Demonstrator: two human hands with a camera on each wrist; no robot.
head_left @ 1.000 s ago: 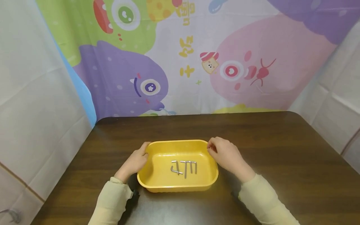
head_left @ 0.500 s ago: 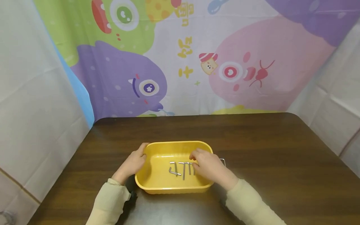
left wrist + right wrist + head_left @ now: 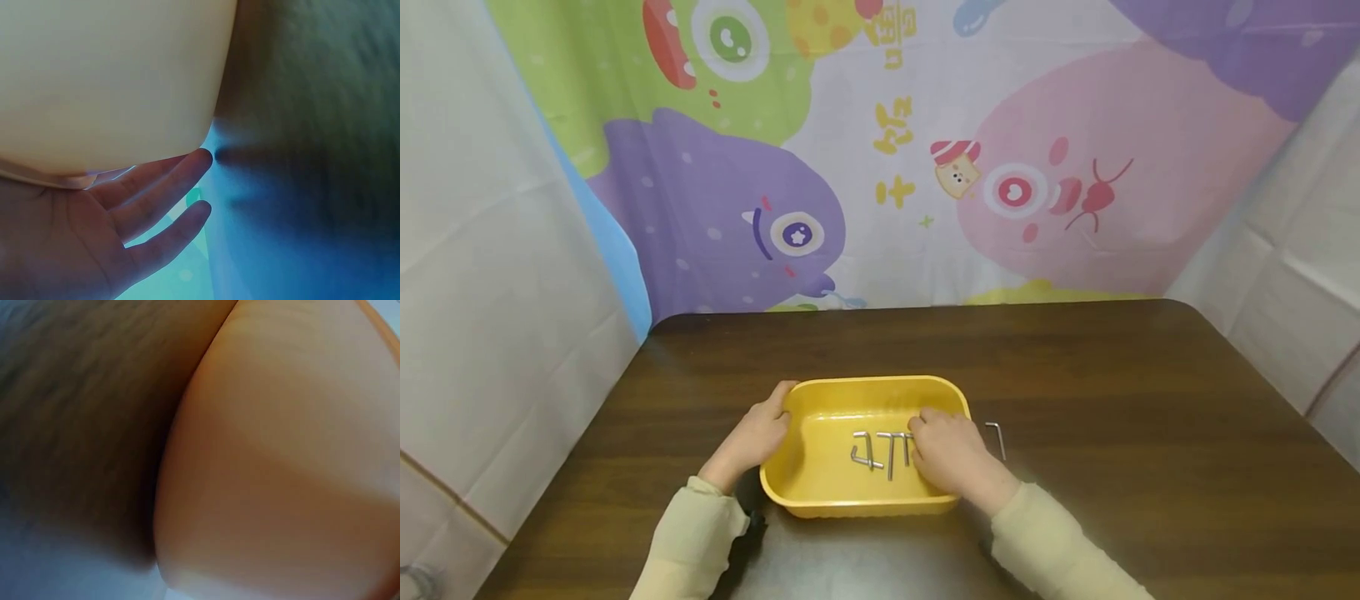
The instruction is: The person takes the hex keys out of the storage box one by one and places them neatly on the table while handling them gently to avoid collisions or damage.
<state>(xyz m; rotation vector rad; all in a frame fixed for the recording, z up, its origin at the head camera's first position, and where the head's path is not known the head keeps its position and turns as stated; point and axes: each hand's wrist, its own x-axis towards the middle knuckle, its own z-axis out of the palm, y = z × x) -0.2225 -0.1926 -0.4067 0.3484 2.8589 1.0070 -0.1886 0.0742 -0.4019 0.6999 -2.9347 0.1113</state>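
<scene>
A yellow tray sits on the table with several L-shaped silver hex keys on its floor. My left hand holds the tray's left end, its thumb at the rim; in the left wrist view the fingers lie along the outer wall. Inside the tray's right end is my right hand, fingers bent down over the rightmost key, which they cover. Whether they pinch it is hidden. The right wrist view shows the tray's outer wall but not the fingers.
One hex key lies on the dark wooden table, just right of the tray. Behind the table hangs a cartoon-printed cloth. White panels stand at both sides.
My right hand has moved left from the tray's right rim down into the tray. A hex key now shows on the table where that hand was. My left hand stays on the tray.
</scene>
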